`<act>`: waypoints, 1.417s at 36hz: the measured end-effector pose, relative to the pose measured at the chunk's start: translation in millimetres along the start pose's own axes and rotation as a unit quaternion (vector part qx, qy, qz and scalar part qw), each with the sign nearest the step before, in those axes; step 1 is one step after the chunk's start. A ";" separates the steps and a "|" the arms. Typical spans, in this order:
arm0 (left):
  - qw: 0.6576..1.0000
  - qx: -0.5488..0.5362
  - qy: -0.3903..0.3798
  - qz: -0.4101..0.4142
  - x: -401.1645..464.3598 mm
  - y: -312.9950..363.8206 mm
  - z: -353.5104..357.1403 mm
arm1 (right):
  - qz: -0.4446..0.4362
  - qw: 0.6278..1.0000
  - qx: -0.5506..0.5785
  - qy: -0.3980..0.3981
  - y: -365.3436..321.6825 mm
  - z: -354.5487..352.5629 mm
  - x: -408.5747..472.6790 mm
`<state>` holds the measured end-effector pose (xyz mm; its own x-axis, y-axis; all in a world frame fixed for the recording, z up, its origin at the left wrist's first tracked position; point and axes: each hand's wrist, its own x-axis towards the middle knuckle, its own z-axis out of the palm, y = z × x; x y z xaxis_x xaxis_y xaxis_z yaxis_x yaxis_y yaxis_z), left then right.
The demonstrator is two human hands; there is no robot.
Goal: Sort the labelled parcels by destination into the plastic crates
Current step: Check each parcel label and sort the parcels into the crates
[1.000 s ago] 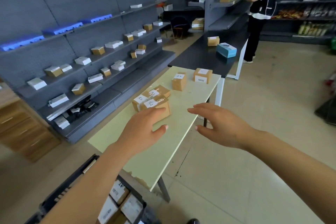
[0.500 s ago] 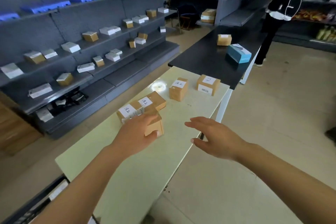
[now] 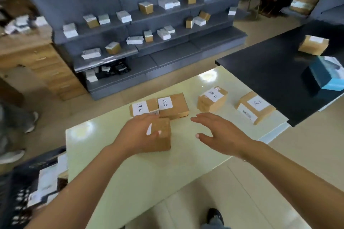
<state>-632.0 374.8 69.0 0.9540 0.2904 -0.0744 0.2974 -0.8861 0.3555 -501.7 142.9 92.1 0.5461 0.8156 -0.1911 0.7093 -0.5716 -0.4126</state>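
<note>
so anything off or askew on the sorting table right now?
Nothing damaged or spilled. The parcel under the left hand is turned so its label is mostly hidden, unlike the other labelled parcels on the pale table. The right hand hovers open beside it.

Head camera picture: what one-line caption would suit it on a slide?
Left hand grips a brown parcel on the pale table; right hand hovers open beside it.

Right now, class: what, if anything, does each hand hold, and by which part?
The left hand grips a cardboard parcel by its top and side; the right hand holds nothing.
</note>
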 end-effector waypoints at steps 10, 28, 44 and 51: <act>0.989 0.003 0.007 -0.149 -2.1 8.1 22.3 | -0.112 0.989 0.015 -0.098 52.8 -3.0 70.6; 0.970 -0.033 -0.054 -0.235 39.3 -89.5 47.3 | -0.073 0.979 -0.005 -0.191 8.7 62.3 187.0; 0.972 0.080 -0.112 -0.193 38.6 -119.0 76.2 | -0.092 0.955 -0.072 -0.272 0.9 112.2 216.4; 0.949 0.077 -0.130 -0.277 31.2 -84.5 80.9 | -0.156 0.947 -0.088 -0.268 21.2 102.5 214.5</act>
<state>-624.4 429.5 -38.7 0.6211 0.6448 -0.4454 0.7383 -0.6720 0.0567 -415.2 315.0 -49.0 0.0277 0.8487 -0.5281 0.8877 -0.2638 -0.3773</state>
